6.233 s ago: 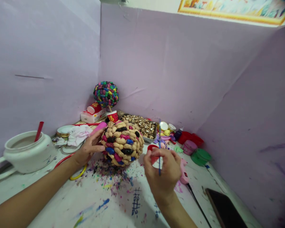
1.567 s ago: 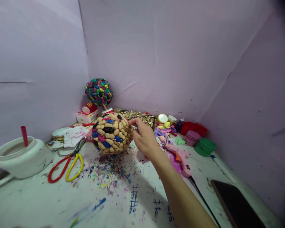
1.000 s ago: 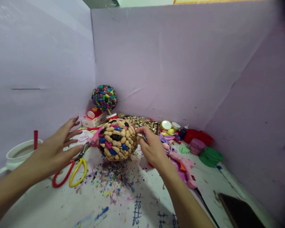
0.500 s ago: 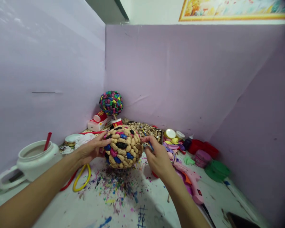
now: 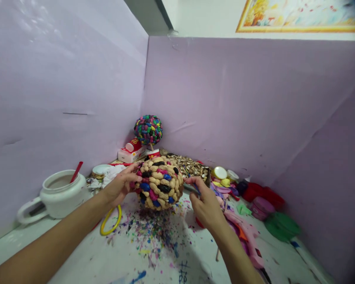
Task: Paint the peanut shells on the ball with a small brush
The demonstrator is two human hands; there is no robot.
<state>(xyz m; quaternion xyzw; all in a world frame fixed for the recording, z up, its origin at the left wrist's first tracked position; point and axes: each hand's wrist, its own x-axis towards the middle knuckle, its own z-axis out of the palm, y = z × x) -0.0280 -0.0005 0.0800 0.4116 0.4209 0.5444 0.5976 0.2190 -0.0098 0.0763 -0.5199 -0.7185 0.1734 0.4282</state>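
Note:
A ball covered in peanuts (image 5: 159, 183), some painted blue, black and magenta and the others bare, is in the middle above the paint-specked white tabletop. My left hand (image 5: 122, 183) grips its left side, thumb and fingers curled against the peanuts. At the ball's right side is my right hand (image 5: 205, 201), its index finger close to the peanuts. A thin blue stick-like thing (image 5: 196, 188) shows in its pinch, mostly hidden by the fingers. Behind the ball stands a finished-looking multicoloured peanut ball (image 5: 148, 129) on a stick.
A white mug (image 5: 65, 197) with a red stick stands at left, near a yellow loop (image 5: 102, 228). Behind are a tray of shells (image 5: 192, 165) and a tissue box (image 5: 126, 154). On the right lie a pink glue gun (image 5: 244, 227), paint pots and a green lid (image 5: 282, 227).
The view has swung slightly left, so everything sits further right in the picture. The ball has turned a little in my left hand; both hands keep their places around it.

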